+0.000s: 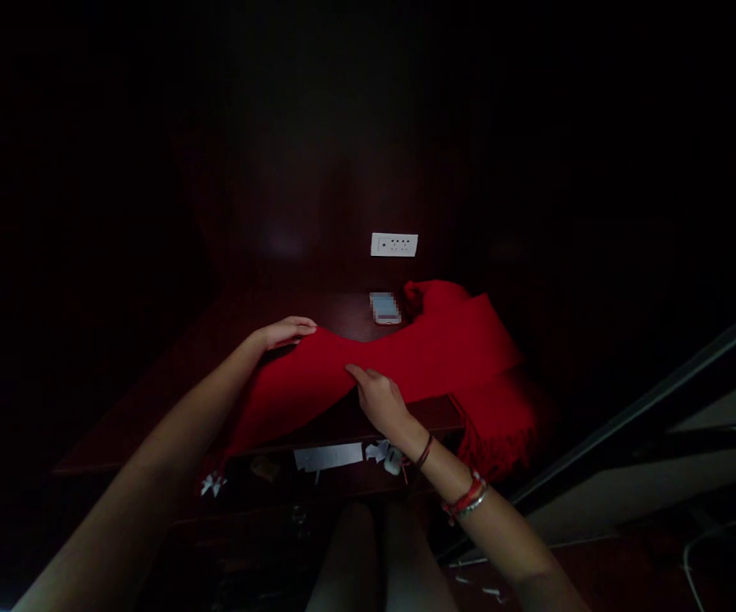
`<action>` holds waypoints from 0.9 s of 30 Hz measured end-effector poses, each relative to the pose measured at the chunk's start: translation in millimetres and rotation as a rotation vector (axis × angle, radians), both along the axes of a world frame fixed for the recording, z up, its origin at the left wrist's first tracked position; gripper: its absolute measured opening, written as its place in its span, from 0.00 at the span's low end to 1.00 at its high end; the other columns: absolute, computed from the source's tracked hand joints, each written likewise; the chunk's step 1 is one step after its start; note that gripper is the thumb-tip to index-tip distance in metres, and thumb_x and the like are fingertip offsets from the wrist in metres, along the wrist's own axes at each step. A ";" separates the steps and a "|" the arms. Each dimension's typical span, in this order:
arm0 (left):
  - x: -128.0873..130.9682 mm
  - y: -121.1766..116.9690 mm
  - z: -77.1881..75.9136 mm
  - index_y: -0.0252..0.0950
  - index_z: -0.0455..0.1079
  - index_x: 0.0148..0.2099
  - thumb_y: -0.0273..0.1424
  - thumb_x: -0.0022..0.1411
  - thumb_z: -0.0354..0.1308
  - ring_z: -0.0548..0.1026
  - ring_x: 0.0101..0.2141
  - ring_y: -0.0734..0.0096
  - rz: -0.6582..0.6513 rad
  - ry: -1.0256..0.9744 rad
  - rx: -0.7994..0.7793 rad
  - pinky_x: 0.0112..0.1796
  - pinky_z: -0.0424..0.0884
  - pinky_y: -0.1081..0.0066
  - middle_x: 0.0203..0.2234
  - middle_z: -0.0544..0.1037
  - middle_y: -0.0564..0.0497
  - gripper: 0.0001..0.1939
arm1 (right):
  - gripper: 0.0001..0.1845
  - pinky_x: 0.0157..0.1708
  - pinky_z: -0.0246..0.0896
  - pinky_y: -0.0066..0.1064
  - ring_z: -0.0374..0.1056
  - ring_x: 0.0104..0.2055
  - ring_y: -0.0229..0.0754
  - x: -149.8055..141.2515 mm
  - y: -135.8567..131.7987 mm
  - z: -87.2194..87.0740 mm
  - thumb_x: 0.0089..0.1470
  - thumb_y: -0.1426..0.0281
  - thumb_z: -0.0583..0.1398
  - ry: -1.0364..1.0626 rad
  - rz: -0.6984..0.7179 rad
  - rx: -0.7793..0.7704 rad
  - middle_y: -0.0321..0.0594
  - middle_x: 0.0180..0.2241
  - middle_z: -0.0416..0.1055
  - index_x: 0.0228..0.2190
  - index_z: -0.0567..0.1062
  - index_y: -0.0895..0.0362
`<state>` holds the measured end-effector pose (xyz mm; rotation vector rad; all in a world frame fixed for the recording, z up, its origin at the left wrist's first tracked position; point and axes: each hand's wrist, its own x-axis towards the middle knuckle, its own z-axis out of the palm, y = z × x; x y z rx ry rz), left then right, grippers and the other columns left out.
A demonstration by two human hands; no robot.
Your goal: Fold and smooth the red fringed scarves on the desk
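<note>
Left hand [286, 331], left of centre: fingers nearly closed, fingertips pinching the far edge of the scarf [432, 357]. Right hand [382, 404], just below centre: fingers curled in, gripping the near edge, with one digit extended over the cloth. The spaced holds appear intended to keep the red band spread and under control. Bracelets [470, 500] are worn on the right forearm.

The scarf runs from lower left of centre to a heaped, folded mass right of centre, its fringe [499, 446] hanging past the near edge. The heap probably lies to one side to leave working room.

A phone [385, 308] lies just behind the cloth, apparently out of the way; its screen is obscured. The counter [342, 314] is dark reddish and smooth. Paper [330, 457] sits beneath its front edge. A white socket [394, 245] is fixed to the wall [304, 195] above. The room is dim; upper corners are unreadable.
</note>
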<state>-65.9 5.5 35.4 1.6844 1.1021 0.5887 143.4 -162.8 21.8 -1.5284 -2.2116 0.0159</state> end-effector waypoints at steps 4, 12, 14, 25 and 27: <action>40.6 -0.1 34.2 0.37 0.66 0.31 0.36 0.41 0.60 0.68 0.28 0.77 -0.037 -0.256 -0.047 0.29 0.61 0.77 0.26 0.70 0.56 0.13 | 0.21 0.26 0.58 0.23 0.64 0.23 0.32 35.0 3.2 10.1 0.48 0.78 0.42 0.533 0.079 -0.013 0.35 0.20 0.68 0.41 0.66 0.56; 211.4 5.8 109.3 0.34 0.67 0.29 0.29 0.46 0.56 0.67 0.25 0.78 -0.213 -0.431 0.126 0.30 0.62 0.76 0.23 0.70 0.54 0.05 | 0.12 0.16 0.54 0.23 0.59 0.14 0.33 142.7 -2.2 51.2 0.48 0.69 0.43 1.156 -0.143 0.178 0.30 0.13 0.62 0.31 0.63 0.57; 259.2 9.3 114.4 0.33 0.68 0.30 0.28 0.48 0.54 0.67 0.25 0.77 -0.181 -0.342 0.237 0.30 0.63 0.75 0.22 0.71 0.54 0.05 | 0.12 0.16 0.53 0.23 0.57 0.14 0.33 173.9 -0.4 53.4 0.49 0.66 0.43 1.092 -0.309 0.275 0.29 0.13 0.60 0.29 0.63 0.57; 366.2 24.2 65.0 0.32 0.66 0.37 0.32 0.43 0.57 0.68 0.35 0.68 -0.158 0.173 0.473 0.36 0.62 0.73 0.33 0.72 0.48 0.16 | 0.11 0.25 0.52 0.25 0.64 0.30 0.38 228.5 18.4 12.5 0.48 0.75 0.47 0.203 -0.913 0.080 0.45 0.32 0.67 0.31 0.67 0.60; 361.2 28.0 65.1 0.31 0.64 0.42 0.36 0.42 0.58 0.68 0.36 0.66 -0.170 0.239 0.459 0.35 0.63 0.73 0.36 0.71 0.46 0.23 | 0.13 0.26 0.53 0.26 0.65 0.32 0.39 225.7 20.9 11.4 0.51 0.72 0.45 0.197 -0.918 0.048 0.46 0.34 0.67 0.34 0.66 0.59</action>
